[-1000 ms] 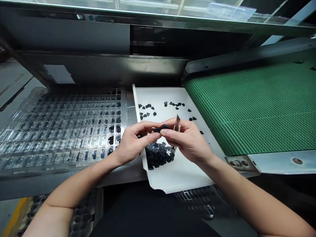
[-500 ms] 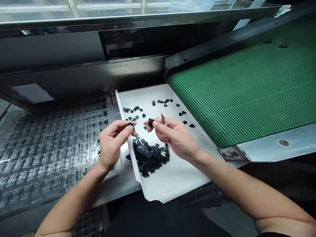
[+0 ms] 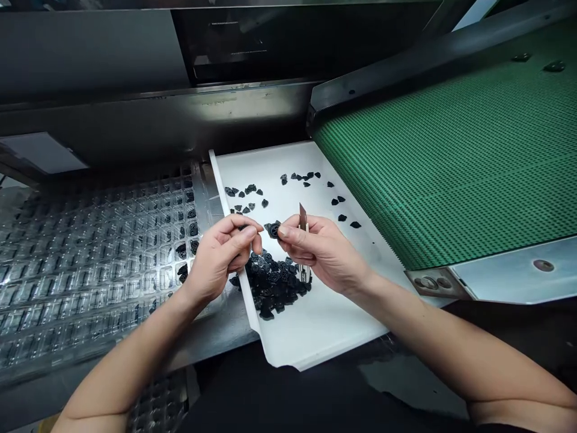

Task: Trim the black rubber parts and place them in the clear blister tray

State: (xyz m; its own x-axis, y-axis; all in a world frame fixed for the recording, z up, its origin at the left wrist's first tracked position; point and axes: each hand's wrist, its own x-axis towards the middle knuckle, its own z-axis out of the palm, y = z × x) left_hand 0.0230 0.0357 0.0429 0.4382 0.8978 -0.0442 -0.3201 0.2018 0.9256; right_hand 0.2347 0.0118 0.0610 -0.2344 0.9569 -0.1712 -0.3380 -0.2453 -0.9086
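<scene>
Over the white tray [image 3: 333,325], my right hand [image 3: 331,252] pinches a small round black plastic part [image 3: 273,229], its spoked face showing. The same hand also keeps a utility knife [image 3: 303,218] in its fingers, blade pointing up. My left hand [image 3: 220,255] is closed, thumb against fingers, just left of that part. A dark piece [image 3: 244,227], seemingly another black plastic part, shows between its fingers, mostly hidden. Beneath both hands lies a heap of similar black parts [image 3: 274,282]. More small black pieces [image 3: 306,176] are scattered farther back on the tray.
To the left are clear plastic blister trays [image 3: 112,252], with black parts in some pockets along the right side. A green conveyor belt [image 3: 451,162] slopes beside the tray on the right, carrying two dark pieces. A metal machine wall [image 3: 252,111] runs behind.
My left hand has moved right, closer to my right hand, and its part is now more covered by the fingers. The part in my right hand has turned to show its face. The view has tilted down slightly.
</scene>
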